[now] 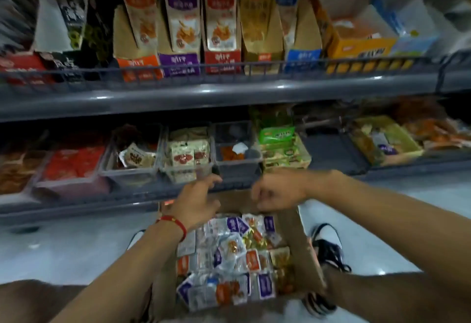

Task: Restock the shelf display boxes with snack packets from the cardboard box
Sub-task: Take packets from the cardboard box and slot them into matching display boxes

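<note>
Both hands hover at frame centre, empty | left hand (196, 201) loosely spread, right hand (276, 191) curled on nothing | snack packets (229, 259) heaped in cardboard box (307, 246) just below, running down-frame | left hand nearer | display boxes (237, 159) just above.

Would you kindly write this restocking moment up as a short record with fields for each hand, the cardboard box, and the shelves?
left hand: left hand above the box's far end, fingers loosely extended, holding nothing
right hand: right hand curled, nothing visible in it
cardboard box: cardboard box open on the floor, full of snack packets
upper shelf: upright display boxes in orange, purple, red, blue
lower shelf: clear bins of packets
wrist: red bracelet on left
</note>
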Demonstrator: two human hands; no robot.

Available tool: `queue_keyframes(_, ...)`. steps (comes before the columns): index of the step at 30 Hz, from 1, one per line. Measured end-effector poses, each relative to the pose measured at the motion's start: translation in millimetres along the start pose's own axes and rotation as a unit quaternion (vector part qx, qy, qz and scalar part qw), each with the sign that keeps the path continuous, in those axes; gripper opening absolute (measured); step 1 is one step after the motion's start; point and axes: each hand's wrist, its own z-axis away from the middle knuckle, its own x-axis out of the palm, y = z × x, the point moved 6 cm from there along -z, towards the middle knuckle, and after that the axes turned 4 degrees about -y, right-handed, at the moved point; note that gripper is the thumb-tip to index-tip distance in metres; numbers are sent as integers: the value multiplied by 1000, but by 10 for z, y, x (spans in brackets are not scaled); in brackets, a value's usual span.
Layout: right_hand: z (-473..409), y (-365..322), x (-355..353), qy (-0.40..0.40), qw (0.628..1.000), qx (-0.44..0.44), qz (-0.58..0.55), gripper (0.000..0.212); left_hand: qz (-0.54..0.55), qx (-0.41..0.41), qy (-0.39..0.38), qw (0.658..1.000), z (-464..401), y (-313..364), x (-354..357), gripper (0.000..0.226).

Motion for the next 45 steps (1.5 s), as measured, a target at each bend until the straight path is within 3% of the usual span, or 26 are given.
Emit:
queue_keyframes(2, -217, 210, 812, -112, 993, 46, -9, 26, -33, -50, -69, 996, 28, -317, 471, 52)
queue_keyframes(4, -365, 391, 1496, -151, 984, 97, 4, 32, -53, -98, -130, 985, 147, -602, 894, 56)
queue_keyframes(11, -749, 735, 2915, -153, 973, 139, 100, 54, -65, -172, -203, 962, 542, -1090, 1543, 50)
queue_keyframes(15, -880, 782, 3242, -130, 980, 143, 42, 48, -66, -185, -190, 962, 545, -1161, 1509, 41)
queue_keyframes(20, -905, 943, 3250, -77, 964, 256, 1, 61, -72, -204, -185, 959, 574, -1218, 1510, 44)
queue_keyframes(23, -830, 964, 3189, -92, 952, 290, -20, 44, -66, -212, -175, 959, 616, -1228, 1536, 44)
queue_keyframes(27, -739, 908, 3098, -95, 948, 297, -55, 44, -45, -211, -172, 961, 649, -1151, 1592, 46)
queue_keyframes(32, -548, 823, 2692, -24, 947, 297, -118, 32, -11, -198, -160, 967, 635, -959, 1604, 43)
queue_keyframes(38, -166, 862, 1960, 76, 913, 249, -313, 19, 168, -186, -76, 965, 506, -638, 1482, 35)
queue_keyframes(40, -58, 747, 1757, 98, 868, 209, -439, 25, 327, -214, -61, 918, 505, -517, 1460, 31)
queue_keyframes(42, 25, 514, 1593, 99, 813, 164, -550, 28, 483, -231, -72, 842, 522, -374, 1466, 30)
queue_keyframes(45, 85, 169, 1444, 95, 771, 117, -619, 25, 604, -207, -74, 766, 508, -237, 1343, 28)
